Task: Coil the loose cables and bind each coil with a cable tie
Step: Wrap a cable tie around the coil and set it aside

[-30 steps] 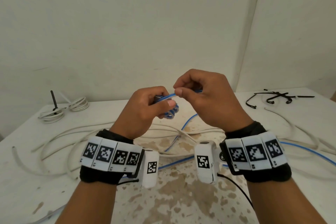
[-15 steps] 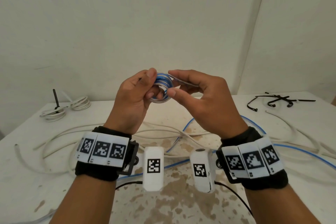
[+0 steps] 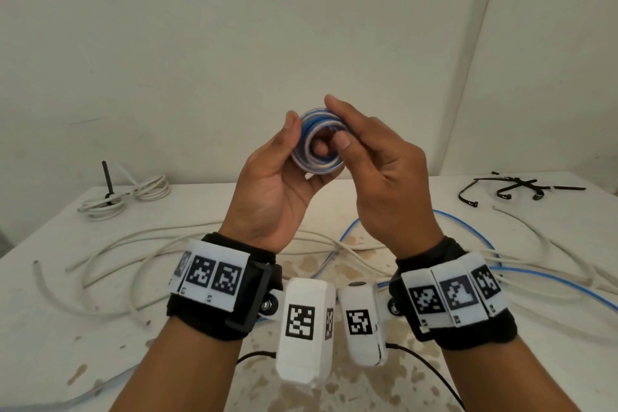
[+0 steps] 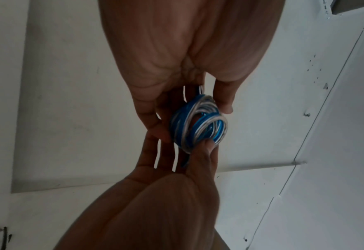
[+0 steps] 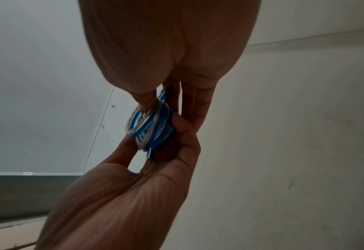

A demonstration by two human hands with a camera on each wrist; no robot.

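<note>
A small coil of blue-and-white cable is raised in front of the wall, its opening facing me. My left hand grips its left rim, thumb in front and fingers behind. My right hand pinches the right rim, thumb at the opening. In the left wrist view the coil sits between my left hand and the right hand below it. The right wrist view shows a strand leaving the coil through my right hand. The rest of the blue cable lies on the table.
Loose white cables sprawl over the stained white table. A white coil bound with a black tie lies at the back left. Several black cable ties lie at the back right. Walls stand close behind the table.
Both hands have risen from just above the table to in front of the wall. The coil has turned from edge-on to face me, and the hands now hold it by its rims.
</note>
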